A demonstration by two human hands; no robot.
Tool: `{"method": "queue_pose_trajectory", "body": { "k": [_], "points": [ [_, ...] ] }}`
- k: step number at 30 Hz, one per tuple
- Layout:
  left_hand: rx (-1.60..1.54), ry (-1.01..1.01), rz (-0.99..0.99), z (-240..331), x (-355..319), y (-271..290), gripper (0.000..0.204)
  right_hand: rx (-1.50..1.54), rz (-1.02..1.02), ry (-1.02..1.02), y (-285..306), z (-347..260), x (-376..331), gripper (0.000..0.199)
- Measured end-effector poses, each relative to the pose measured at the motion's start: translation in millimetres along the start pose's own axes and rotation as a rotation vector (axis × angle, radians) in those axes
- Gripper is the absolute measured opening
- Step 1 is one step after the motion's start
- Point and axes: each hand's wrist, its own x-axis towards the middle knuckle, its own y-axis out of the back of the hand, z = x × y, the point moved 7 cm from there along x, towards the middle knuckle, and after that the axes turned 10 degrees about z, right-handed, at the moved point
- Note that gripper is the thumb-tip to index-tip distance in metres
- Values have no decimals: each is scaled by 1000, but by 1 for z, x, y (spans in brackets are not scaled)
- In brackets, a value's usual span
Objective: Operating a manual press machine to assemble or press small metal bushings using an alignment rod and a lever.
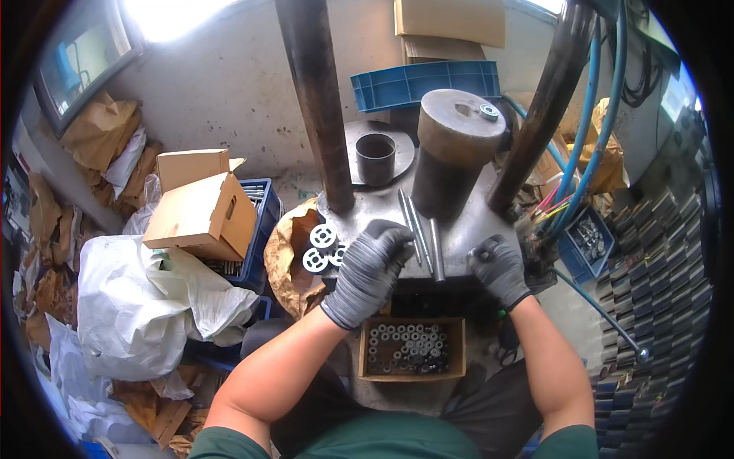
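Observation:
I look down at a steel press table [459,229] with two dark upright columns. My left hand [371,268], in a grey glove, rests at the table's front edge beside round white spoked metal parts [321,246]; whether it holds one I cannot tell. My right hand [498,266], also gloved, lies with curled fingers on the front right edge of the table. Between the hands lie thin steel rods [422,229]. A large dark cylinder [456,141] stands behind them with a small ring on top. Below the table sits a wooden box [413,348] of several small metal rings.
A short dark sleeve [375,158] stands on a round plate at the back. Cardboard boxes [200,210] on a blue crate and white sacks [138,306] fill the left. Blue hoses [592,145], a blue bin of parts [587,239] and stacked dark blocks [657,268] are on the right.

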Motion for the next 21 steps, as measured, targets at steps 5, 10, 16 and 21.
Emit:
{"method": "queue_pose_trajectory", "body": {
  "k": [5, 10, 16, 21],
  "points": [
    [-158, 223, 71, -25, 25, 13, 21, 490, 130, -154, 27, 0, -5, 21],
    [-191, 600, -54, -57, 21, -13, 34, 803, 61, -355, 35, 4, -8, 18],
    [64, 582, -279, -77, -3, -51, 35, 1130, 102, -537, 42, 9, -13, 18],
    [22, 424, -291, -55, -17, -59, 34, 1338, 115, -600, 50, -2, -16, 19]
  ]
}}
